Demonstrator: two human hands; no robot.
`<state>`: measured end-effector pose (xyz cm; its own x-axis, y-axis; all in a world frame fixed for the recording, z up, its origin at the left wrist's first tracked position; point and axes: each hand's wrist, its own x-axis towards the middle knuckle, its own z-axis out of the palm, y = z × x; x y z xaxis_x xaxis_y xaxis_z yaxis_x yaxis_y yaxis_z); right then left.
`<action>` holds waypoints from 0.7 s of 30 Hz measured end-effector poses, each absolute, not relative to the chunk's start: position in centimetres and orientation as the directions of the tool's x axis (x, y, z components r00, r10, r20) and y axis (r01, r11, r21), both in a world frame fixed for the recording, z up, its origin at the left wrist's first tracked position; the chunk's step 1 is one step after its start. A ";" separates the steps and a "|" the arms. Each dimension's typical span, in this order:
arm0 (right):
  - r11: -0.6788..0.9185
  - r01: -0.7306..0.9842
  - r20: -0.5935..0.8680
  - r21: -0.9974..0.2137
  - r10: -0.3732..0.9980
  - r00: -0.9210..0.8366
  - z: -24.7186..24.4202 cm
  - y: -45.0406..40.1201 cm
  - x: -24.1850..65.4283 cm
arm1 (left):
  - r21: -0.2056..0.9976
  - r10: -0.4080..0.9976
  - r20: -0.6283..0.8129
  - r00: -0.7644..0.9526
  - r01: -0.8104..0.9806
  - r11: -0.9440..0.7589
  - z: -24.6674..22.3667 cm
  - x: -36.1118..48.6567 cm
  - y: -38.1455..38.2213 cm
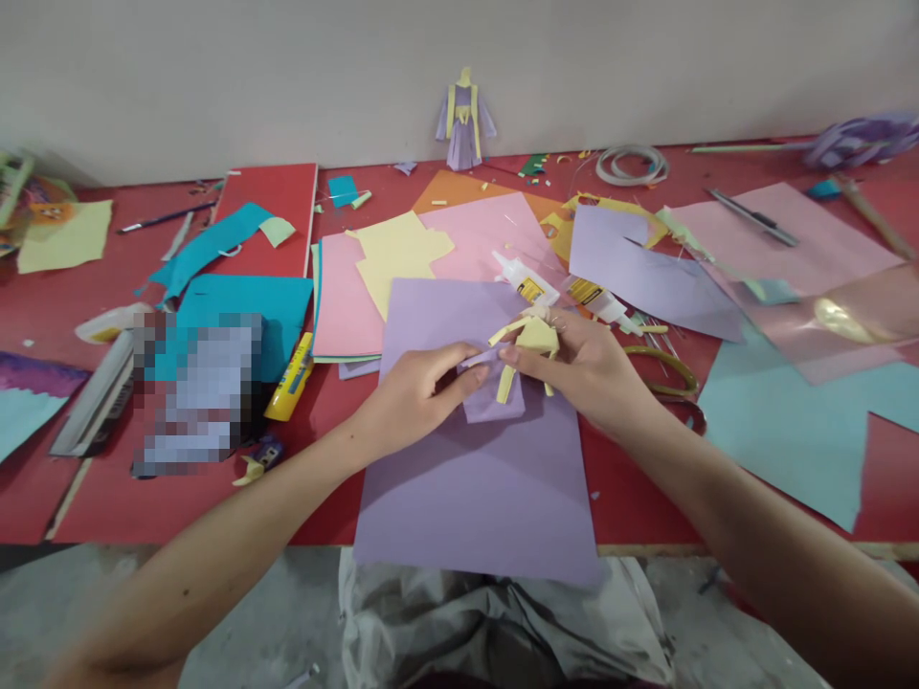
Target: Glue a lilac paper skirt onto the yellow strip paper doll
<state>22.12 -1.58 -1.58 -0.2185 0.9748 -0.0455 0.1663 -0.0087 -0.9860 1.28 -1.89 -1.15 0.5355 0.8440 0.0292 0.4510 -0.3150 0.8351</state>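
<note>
My right hand point(574, 359) is closed around a small yellow paper figure point(537, 336) with strip-like limbs. In a pinch of thumb and fingers, my left hand point(431, 388) grips a small purple paper piece point(482, 358) close to the figure's left side. Both hands are over a large purple paper sheet point(466, 498). On that sheet, partly under the fingers, lies a smaller purple paper square point(494, 402). The fingers hide part of the figure.
A finished-looking paper doll point(465, 120) leans against the wall. White glue bottles point(529, 279), scissors point(664, 368), a yellow glue stick point(291, 378) and a utility knife point(753, 217) lie around. Coloured paper, including a blue sheet point(786, 431), covers much of the red table point(316, 498).
</note>
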 end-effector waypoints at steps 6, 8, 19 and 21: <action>-0.020 0.165 -0.052 -0.986 0.980 -0.191 -1.7 -1.4 22.3 | 0.827 0.861 0.055 0.505 0.460 -0.323 -0.9 1.1 -1.8; -0.020 0.172 -0.053 -0.985 0.981 -0.185 -1.8 -1.4 22.3 | 0.823 0.859 0.066 0.507 0.460 -0.334 -0.9 1.1 -1.8; -0.044 0.088 -0.060 -0.995 0.979 -0.196 -1.6 -1.5 22.1 | 0.818 0.872 0.104 0.478 0.457 -0.348 -1.0 1.0 -1.7; -0.047 0.101 -0.067 -0.994 0.976 -0.208 -1.2 -1.6 22.1 | 0.808 0.878 0.103 0.467 0.475 -0.347 -1.1 1.0 -1.7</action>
<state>22.07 -1.60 -1.18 -0.2078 0.9758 -0.0674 0.1005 -0.0472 -0.9938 0.97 -1.74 -1.06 0.4672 0.8782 0.1027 0.4753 -0.3474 0.8083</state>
